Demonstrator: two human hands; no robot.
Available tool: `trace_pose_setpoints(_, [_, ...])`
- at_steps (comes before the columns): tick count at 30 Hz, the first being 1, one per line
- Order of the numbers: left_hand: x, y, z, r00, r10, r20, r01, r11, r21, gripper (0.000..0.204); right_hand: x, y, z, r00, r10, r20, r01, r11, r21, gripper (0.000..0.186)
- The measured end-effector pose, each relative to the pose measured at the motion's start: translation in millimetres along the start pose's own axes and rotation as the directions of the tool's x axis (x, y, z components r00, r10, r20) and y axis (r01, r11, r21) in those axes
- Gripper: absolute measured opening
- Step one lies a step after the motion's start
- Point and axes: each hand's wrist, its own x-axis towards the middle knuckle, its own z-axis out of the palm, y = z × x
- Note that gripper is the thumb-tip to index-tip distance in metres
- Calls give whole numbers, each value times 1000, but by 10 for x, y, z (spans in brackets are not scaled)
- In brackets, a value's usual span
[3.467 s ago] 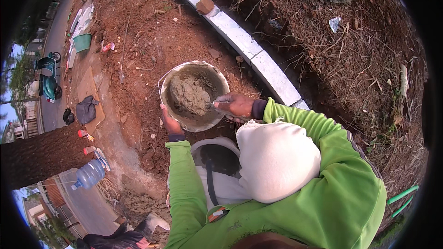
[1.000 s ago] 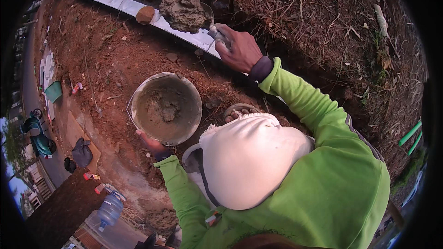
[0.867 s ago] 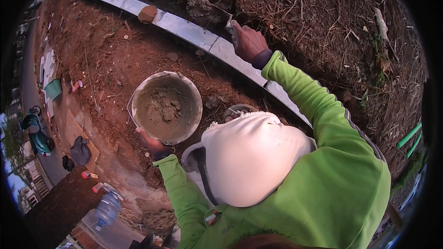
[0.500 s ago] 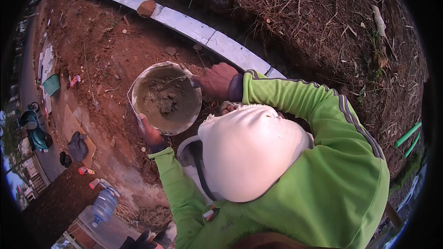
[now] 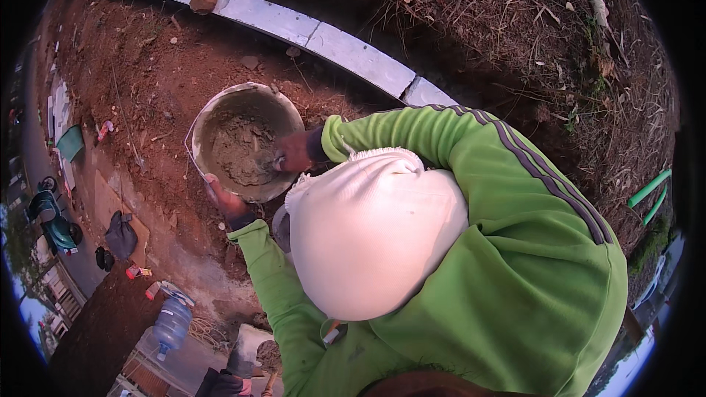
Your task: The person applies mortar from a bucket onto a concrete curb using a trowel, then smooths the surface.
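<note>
With my right hand (image 5: 296, 153) I'm gripping a tool (image 5: 279, 162), mostly hidden, down in the lumpy, damp grey-brown mortar (image 5: 239, 148) inside a round, pale-rimmed bucket (image 5: 282, 112). My left hand (image 5: 226, 198) is touching the lower-left edge of that rim, though I can't tell how tightly its fingers are curling. The bucket is standing on crumbly red soil (image 5: 147, 88), near a kerb (image 5: 272, 18) of flat, pale blocks, whose near edge is carrying a rough brown stone (image 5: 205, 0).

This is an outdoor building site: a bucket (image 5: 278, 114) holds mortar (image 5: 237, 148) amid red earth (image 5: 147, 59). Pale blocks (image 5: 272, 19) run in a row beyond the bucket; a road (image 5: 84, 270) lies left of it.
</note>
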Motion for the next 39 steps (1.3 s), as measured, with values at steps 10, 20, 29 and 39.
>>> trace_pose_setpoints(10, [-17, 353, 56, 907, -404, 122, 404, 750, -524, 76, -1605, -23, -583, 867, 50, -496, 197, 880, 433, 39])
trace_pose_setpoints(20, [15, 495, 68, 912, -398, -100, 374, 907, -196, 78, -4103, 705, -456, 600, 492, -631, -719, 677, -157, 51])
trace_pose_setpoints(29, [39, 687, 155, 997, -81, -7, 79, 989, -124, 60, -1967, -140, -1058, 870, -21, -493, -186, 911, -367, 48])
trace_pose_setpoints(39, [90, 375, 8, 996, -84, -3, 81, 973, -214, 50, 407, -896, -620, 973, -228, -28, 113, 580, -807, 16])
